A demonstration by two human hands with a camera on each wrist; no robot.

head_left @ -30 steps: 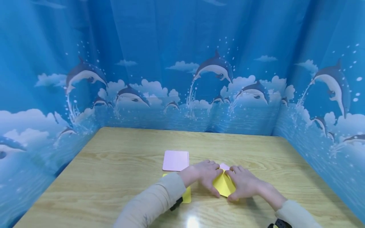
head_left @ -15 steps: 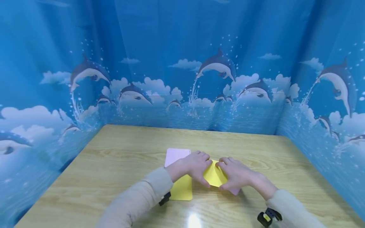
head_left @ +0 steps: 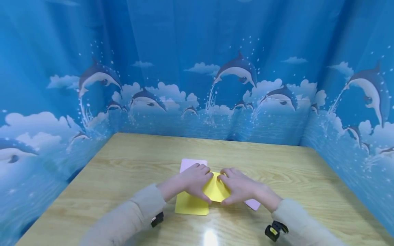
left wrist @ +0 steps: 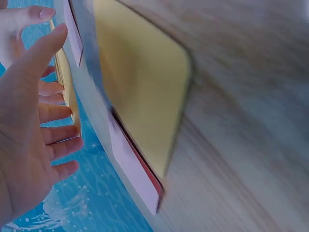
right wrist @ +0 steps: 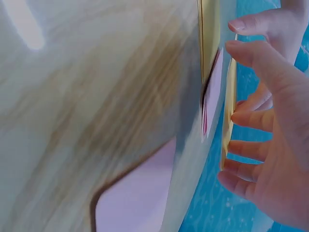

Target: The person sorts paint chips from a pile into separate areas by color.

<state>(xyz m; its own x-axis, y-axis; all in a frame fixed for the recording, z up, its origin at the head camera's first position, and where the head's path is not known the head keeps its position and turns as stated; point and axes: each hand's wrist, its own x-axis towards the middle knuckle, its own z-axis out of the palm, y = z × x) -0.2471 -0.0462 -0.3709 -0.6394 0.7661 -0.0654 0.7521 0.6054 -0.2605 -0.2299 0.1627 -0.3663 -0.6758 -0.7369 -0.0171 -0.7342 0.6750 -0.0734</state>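
In the head view, my left hand [head_left: 196,182] and right hand [head_left: 241,188] hold a yellow square card [head_left: 217,190] between them, fingers at its far side and thumbs at its near side. The card is bent, with slanting folds or ripples across its face. Both wrist views show it raised off the table, its thin edge [left wrist: 67,87] against the fingers. Below and to the left lies a yellow card stack [head_left: 191,205] with rounded corners, partly covered by the left hand. A pink card [head_left: 252,204] lies on the table, mostly hidden under the right hand.
Behind the yellow stack lies a pink card stack [head_left: 191,164], with a red layer showing at its side in the left wrist view. The wooden table [head_left: 147,150] is ringed by a blue dolphin curtain [head_left: 172,112]. A black device [head_left: 275,230] hangs at the right wrist.
Both hands have carried the yellow card leftward, from over the pink card on the right towards the yellow stack. More of that pink card shows now. The head view has shifted slightly.
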